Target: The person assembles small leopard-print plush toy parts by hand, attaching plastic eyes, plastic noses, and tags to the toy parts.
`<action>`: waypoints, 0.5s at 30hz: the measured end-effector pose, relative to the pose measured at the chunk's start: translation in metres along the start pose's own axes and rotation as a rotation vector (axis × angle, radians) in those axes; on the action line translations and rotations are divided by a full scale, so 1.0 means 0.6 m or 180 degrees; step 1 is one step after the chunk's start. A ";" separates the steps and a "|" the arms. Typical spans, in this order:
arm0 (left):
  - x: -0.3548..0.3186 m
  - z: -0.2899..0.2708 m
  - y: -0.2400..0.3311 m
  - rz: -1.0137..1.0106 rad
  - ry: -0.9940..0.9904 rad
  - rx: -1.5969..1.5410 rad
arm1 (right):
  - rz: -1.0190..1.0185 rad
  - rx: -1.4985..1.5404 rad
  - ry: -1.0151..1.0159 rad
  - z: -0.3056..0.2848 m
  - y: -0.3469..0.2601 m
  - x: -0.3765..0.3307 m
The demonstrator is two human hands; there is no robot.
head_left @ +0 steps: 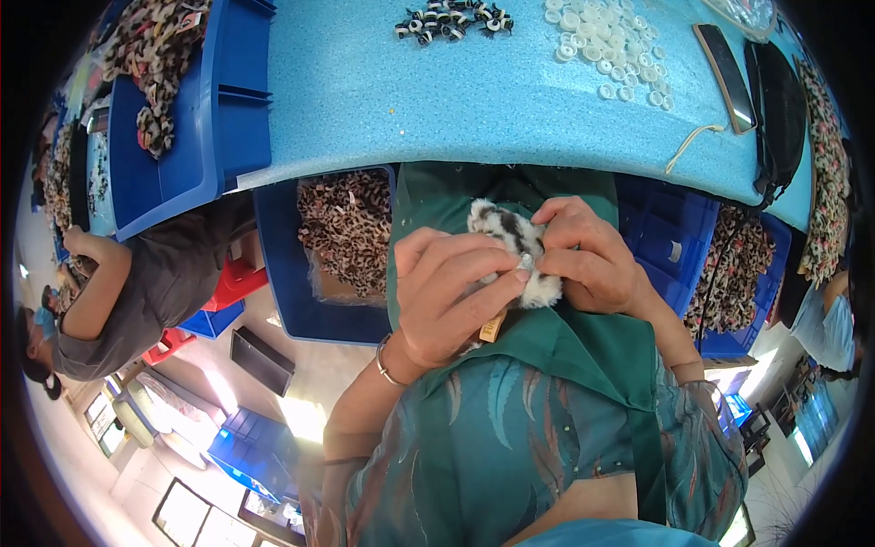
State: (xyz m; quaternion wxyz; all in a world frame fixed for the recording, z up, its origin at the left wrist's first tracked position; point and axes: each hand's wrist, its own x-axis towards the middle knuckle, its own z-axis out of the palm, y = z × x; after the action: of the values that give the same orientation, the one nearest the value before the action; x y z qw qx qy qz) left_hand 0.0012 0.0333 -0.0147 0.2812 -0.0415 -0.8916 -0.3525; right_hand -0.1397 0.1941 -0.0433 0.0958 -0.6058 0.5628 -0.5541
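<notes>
A small furry plush piece (510,228), white with black patches, is held over my green-aproned lap, just below the table's edge. My left hand (456,292) is closed on its left side, fingers bent across the fur. On the other side my right hand (592,255) pinches it, thumb and forefinger pressed in close to the left fingertips. A yellow-tan tag (493,325) sticks out under my left hand. What lies between the fingertips is hidden.
On the light-blue table (365,109) lie black-and-white small parts (451,20), translucent plastic washers (606,41), a phone (725,77) and a black pouch (779,118). Blue bins (319,314) of spotted plush pieces (346,228) flank my lap. A co-worker (155,283) sits at left.
</notes>
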 end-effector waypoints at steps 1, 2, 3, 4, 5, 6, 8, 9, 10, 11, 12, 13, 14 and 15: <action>-0.001 0.000 -0.002 -0.0004 0.0001 0.0003 | -0.0001 0.0004 -0.0002 0.000 0.000 0.001; -0.003 0.002 -0.004 0.0032 -0.0015 -0.0106 | -0.0084 0.0007 -0.0046 0.000 0.000 0.001; -0.004 0.003 -0.005 0.0069 -0.0032 -0.0214 | -0.0167 0.0010 -0.0089 0.000 0.001 0.002; -0.004 0.003 -0.005 0.0071 -0.0036 -0.0216 | -0.0165 0.0008 -0.0085 0.002 0.002 0.005; -0.004 0.003 -0.005 0.0129 -0.0020 -0.0271 | -0.0142 0.0123 -0.0128 0.004 0.005 0.010; -0.004 0.003 -0.005 0.0187 -0.0005 -0.0325 | -0.0120 0.0238 -0.0169 0.005 0.007 0.013; 0.000 -0.002 -0.008 0.0332 -0.0060 -0.0233 | 0.0009 0.0407 -0.0305 0.002 0.011 0.012; 0.002 -0.003 -0.010 0.0474 -0.0113 -0.0142 | 0.0141 0.0578 -0.0444 0.000 0.012 0.011; 0.000 -0.002 -0.009 0.0477 -0.0116 -0.0144 | 0.0142 0.0576 -0.0439 0.000 0.011 0.008; -0.005 -0.001 -0.009 0.0424 -0.0133 -0.0277 | 0.0192 0.0461 -0.0360 0.002 0.009 0.004; -0.008 0.001 -0.009 0.0371 -0.0149 -0.0412 | 0.0244 0.0345 -0.0281 0.003 0.008 0.001; -0.010 0.002 -0.008 0.0367 -0.0149 -0.0406 | 0.0241 0.0351 -0.0283 0.004 0.009 0.001; -0.011 0.005 -0.006 0.0232 -0.0076 -0.0549 | 0.0046 0.0170 -0.0221 0.004 0.010 0.001; -0.013 0.007 -0.004 0.0097 -0.0003 -0.0691 | -0.0149 -0.0011 -0.0158 0.004 0.011 0.001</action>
State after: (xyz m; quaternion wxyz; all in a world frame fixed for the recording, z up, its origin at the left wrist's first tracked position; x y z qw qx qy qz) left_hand 0.0049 0.0355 -0.0228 0.2800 -0.0855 -0.8475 -0.4428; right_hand -0.1418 0.1900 -0.0490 0.0958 -0.6326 0.5468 -0.5401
